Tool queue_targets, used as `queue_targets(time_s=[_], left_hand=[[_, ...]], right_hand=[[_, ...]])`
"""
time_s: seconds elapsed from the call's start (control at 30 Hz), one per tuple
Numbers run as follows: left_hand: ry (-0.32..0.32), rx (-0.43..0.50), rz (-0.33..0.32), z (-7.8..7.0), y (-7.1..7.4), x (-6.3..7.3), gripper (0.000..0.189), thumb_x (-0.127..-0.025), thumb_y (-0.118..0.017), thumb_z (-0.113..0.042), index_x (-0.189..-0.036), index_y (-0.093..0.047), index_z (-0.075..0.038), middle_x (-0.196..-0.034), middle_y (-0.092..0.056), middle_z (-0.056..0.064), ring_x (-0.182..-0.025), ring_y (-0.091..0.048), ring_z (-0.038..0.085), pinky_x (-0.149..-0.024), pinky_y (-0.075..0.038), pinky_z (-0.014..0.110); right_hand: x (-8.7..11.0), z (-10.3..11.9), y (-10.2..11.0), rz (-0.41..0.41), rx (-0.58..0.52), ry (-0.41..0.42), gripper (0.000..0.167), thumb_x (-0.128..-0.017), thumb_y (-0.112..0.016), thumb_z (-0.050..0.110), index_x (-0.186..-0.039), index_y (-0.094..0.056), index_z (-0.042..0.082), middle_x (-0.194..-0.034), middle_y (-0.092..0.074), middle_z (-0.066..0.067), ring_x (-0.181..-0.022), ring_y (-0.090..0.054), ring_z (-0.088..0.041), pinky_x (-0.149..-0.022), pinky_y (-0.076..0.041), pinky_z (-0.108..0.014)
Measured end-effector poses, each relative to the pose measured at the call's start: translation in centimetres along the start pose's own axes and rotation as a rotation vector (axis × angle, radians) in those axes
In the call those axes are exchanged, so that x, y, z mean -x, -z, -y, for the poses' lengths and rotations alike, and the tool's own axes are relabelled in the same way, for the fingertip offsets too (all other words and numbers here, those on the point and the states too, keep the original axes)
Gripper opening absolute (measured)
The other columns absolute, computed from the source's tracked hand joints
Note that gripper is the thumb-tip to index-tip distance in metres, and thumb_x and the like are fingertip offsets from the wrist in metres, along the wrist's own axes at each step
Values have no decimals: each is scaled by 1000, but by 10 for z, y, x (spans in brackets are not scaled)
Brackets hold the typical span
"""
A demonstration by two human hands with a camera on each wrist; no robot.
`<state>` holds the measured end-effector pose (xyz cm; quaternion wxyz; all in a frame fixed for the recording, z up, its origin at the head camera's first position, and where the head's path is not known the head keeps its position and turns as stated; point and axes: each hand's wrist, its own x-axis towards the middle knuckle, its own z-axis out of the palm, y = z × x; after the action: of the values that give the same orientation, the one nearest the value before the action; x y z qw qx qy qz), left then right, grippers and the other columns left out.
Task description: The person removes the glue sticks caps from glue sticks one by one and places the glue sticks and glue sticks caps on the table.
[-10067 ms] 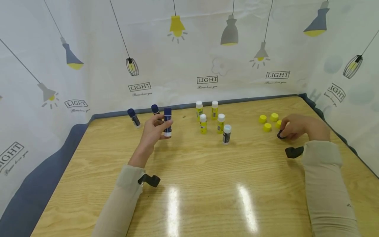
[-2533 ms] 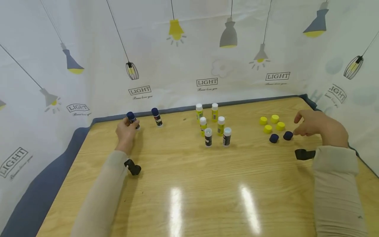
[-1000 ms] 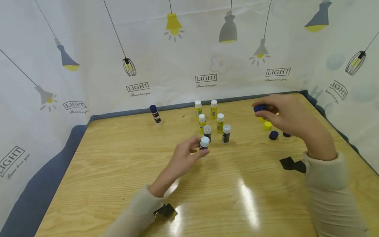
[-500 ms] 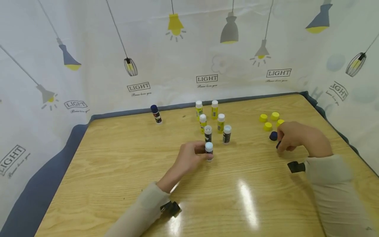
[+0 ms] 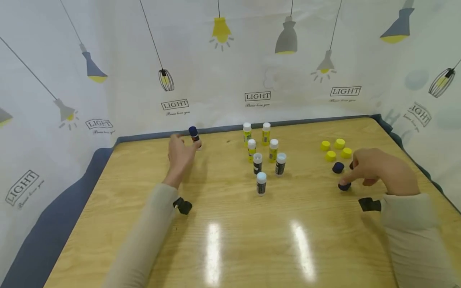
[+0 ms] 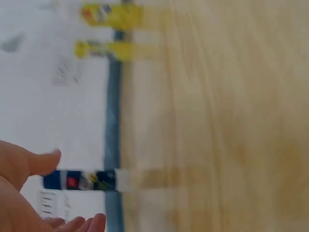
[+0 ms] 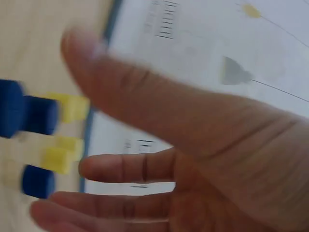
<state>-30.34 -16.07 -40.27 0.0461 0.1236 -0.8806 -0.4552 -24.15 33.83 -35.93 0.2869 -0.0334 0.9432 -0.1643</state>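
Note:
My left hand (image 5: 180,158) is beside a glue stick (image 5: 193,134) with a dark blue cap, standing upright near the table's back edge. In the left wrist view this glue stick (image 6: 87,180) lies between the spread thumb and fingers, not gripped. Above the table at right, my right hand (image 5: 379,170) has its thumb and fingers apart. Close by it are a front blue cap (image 5: 344,187), a second blue cap (image 5: 337,167) and a third, partly hidden by the hand. The right wrist view shows the blue caps (image 7: 38,181) clear of the fingers.
Three uncapped dark-labelled glue sticks (image 5: 261,185) stand mid-table, in front of several uncapped yellow glue sticks (image 5: 273,152). Several yellow caps (image 5: 330,156) sit behind the blue ones. A printed cloth wall (image 5: 216,80) rises behind the wooden table (image 5: 252,240).
The left hand has let go of the third dark glue stick at mid-table and moved left to the capped one. The right hand has set down and released a blue cap.

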Motion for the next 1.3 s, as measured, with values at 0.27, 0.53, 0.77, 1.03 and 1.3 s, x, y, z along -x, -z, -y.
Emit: queue_targets(time_s=[0.27,0.53,0.77,1.03,1.3], left_hand=[[-66,12,45,11,-13,-16,34,-107,-59,-30,-131,-57,-6,-133,-66,18,-124,-62,34,-106,-50,49],[-574,144,210,-47,-15,92,34,-102,-68,-25,-131,-65,-9,-110,-71,11,-88,-71,27,-71,-63,36],[-1016,-121,114,-63,-29,160,34,-91,-81,-28,-118,-74,-8,-107,-79,5,-90,-76,14,-70,-61,26],[-975,-32,328,-69,-39,162,26,-95,-76,-26,-117,-76,-12,-90,-79,-1,-62,-65,3,-56,-47,13],[-563,304,889,-68,-20,159,20,-102,-67,-15,-117,-73,-4,-95,-75,17,-70,-72,10,-63,-64,43]], right_hand=[[14,23,0,-294,105,188,46,-100,-67,42,-111,-61,-2,-87,-69,-9,-68,-61,-18,-58,-48,-34],[29,118,-33,-686,-146,677,27,-104,-65,23,-126,-65,8,-81,-72,2,-65,-64,-8,-62,-55,-27],[34,170,-73,-557,-318,952,25,-98,-73,17,-122,-68,11,-88,-73,3,-68,-63,-1,-59,-55,-23],[35,156,-72,-634,-127,1051,14,-99,-70,9,-112,-69,11,-84,-68,10,-64,-49,2,-55,-45,-18],[41,154,-69,-594,-77,1199,17,-105,-61,22,-117,-67,13,-97,-69,9,-74,-53,2,-64,-47,-14]])
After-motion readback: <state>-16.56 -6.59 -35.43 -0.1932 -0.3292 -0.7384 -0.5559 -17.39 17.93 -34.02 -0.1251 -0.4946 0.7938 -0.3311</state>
